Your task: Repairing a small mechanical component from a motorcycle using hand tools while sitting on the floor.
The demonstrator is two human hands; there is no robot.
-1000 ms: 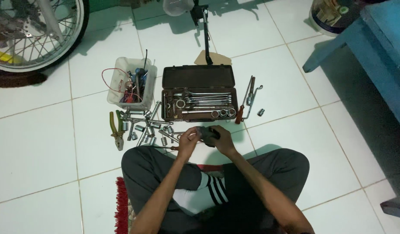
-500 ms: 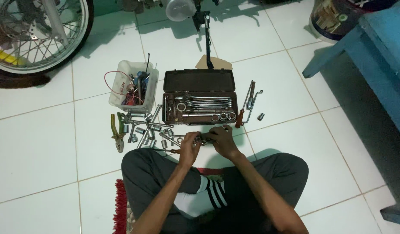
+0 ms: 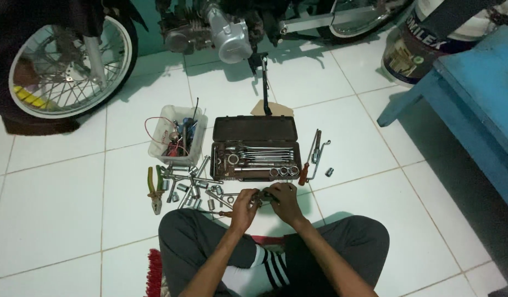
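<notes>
1. While the person sits cross-legged on the floor [image 3: 375, 220], both hands meet over a small metal tool [image 3: 263, 196].
2. Left hand [image 3: 244, 206] pinches its 9 o'clock end; right hand [image 3: 284, 201] curls around the 3 o'clock end.
3. Open tool case [image 3: 255, 148] at 12 o'clock, loose sockets [image 3: 191, 187] at 10.

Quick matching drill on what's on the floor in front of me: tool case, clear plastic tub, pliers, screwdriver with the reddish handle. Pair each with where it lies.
Things:
1. open tool case
2. clear plastic tub
3. pliers
4. reddish-handled screwdriver

Places:
A. far left of the spread, beside the loose sockets
B. just right of the case
C. centre, past both hands, wrenches inside
D. left of the case, wires and small tools inside

Pairs: 1-C, 2-D, 3-A, 4-B
</notes>
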